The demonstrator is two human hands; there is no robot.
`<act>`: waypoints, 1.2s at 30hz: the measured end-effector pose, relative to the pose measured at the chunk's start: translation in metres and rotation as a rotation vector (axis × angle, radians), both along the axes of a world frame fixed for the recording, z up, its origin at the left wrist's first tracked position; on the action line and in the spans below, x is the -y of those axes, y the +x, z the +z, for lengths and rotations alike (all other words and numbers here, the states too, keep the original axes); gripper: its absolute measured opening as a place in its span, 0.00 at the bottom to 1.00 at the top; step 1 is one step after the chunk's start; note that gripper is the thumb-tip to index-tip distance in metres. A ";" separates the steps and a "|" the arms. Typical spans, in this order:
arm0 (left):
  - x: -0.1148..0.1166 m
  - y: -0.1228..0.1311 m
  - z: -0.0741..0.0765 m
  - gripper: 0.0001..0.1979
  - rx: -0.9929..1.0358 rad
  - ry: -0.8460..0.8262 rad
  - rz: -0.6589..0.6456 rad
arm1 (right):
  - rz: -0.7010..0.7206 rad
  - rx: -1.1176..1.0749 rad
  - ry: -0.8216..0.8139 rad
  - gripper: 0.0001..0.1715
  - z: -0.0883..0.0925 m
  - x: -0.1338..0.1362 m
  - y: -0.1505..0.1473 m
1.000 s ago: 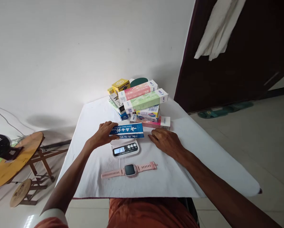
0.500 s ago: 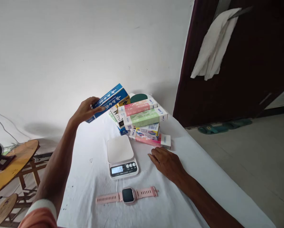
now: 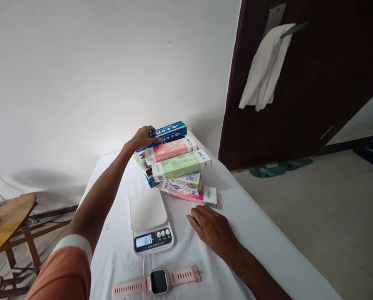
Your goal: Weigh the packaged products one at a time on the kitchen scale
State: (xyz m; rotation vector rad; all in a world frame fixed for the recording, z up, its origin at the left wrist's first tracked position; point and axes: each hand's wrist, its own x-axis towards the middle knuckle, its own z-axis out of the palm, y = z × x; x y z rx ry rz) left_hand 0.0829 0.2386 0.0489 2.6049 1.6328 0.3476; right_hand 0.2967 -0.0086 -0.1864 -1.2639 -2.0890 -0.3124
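My left hand [image 3: 144,137] reaches to the back of the pile, its thumb and fingers gripping a pair of blue toothpaste boxes [image 3: 174,129]. These lie behind a pink-and-white box [image 3: 174,149] and a green-and-white box [image 3: 180,166] on top of the heap. Below them are a white, yellow and blue box [image 3: 191,179] and another pink box [image 3: 209,196]. My right hand [image 3: 211,229] rests on the table with curled fingers and nothing visible in it, just in front of that lowest pink box. The white kitchen scale [image 3: 147,208] stands left of it, its plate bare and its display reading 363.
A pink-strapped smartwatch [image 3: 159,281] lies in front of the scale on the white tablecloth [image 3: 236,196]. The wall [image 3: 111,62] rises behind the pile. At right is a dark door [image 3: 267,133] with a white towel [image 3: 266,68]; a wooden table [image 3: 14,216] stands at left.
My left hand has carried the blue boxes rightward and lowered them at the back of the pile. The scale's display went from 115 to 363. My right hand stays resting on the table.
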 end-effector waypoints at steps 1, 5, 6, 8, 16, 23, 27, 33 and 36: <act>-0.001 0.001 -0.001 0.28 -0.007 -0.011 -0.004 | 0.002 -0.001 -0.002 0.18 0.000 0.000 0.000; 0.000 -0.004 -0.005 0.33 0.016 -0.030 -0.024 | 0.007 -0.014 -0.017 0.17 0.001 0.000 0.000; 0.001 -0.007 -0.005 0.34 0.042 -0.014 -0.026 | 0.005 -0.016 -0.023 0.17 0.002 0.000 0.000; 0.006 -0.012 -0.007 0.35 0.092 0.031 -0.044 | 0.004 -0.015 -0.039 0.17 0.002 0.000 0.000; 0.023 -0.029 -0.018 0.31 0.142 0.090 -0.042 | -0.010 0.029 -0.143 0.15 0.005 0.001 0.000; 0.053 -0.024 -0.014 0.26 0.186 0.186 -0.065 | -0.027 0.040 -0.207 0.15 0.007 0.001 -0.001; 0.108 0.005 -0.022 0.21 0.130 0.261 -0.213 | -0.027 0.029 -0.242 0.16 0.010 0.001 -0.002; 0.162 0.039 -0.063 0.31 -0.182 0.194 -0.159 | -0.043 0.035 -0.326 0.16 0.016 0.002 -0.004; 0.163 0.042 -0.073 0.36 -0.154 0.192 -0.113 | -0.045 0.045 -0.352 0.17 0.019 0.002 -0.005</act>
